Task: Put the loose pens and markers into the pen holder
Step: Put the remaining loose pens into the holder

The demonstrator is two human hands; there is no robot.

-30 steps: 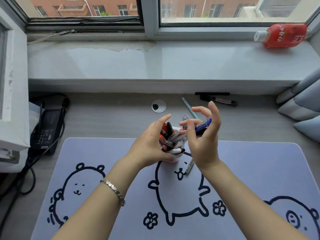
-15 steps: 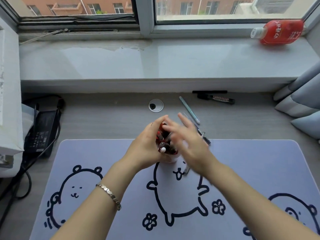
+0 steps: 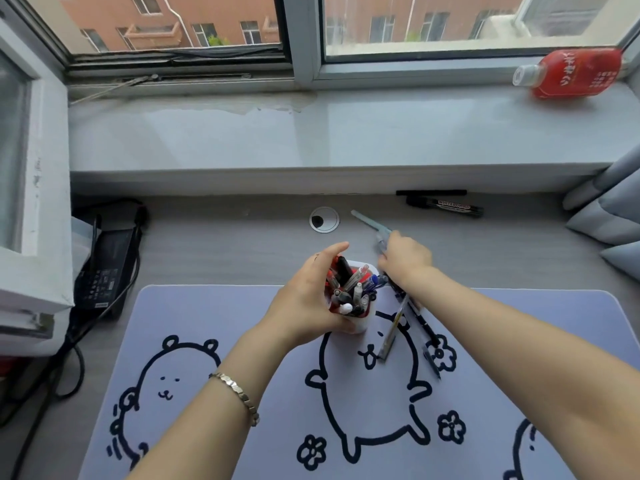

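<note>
My left hand is wrapped around the white pen holder, which stands on the mat and is packed with several pens. My right hand has reached past the holder to the desk behind, its fingers curled on the near end of a light teal pen. A clear pen and a black pen lie on the mat right of the holder, partly under my right forearm. By the sill lie a black whiteboard marker and a thin black pen.
A lilac desk mat with bear drawings covers the near desk. A cable grommet sits behind the holder. A black power adapter with cables is at left, a red bottle on the windowsill, grey curtains at right.
My right hand dropped its pens into the holder, then moved back and right to the teal pen. My left hand stayed on the holder.
</note>
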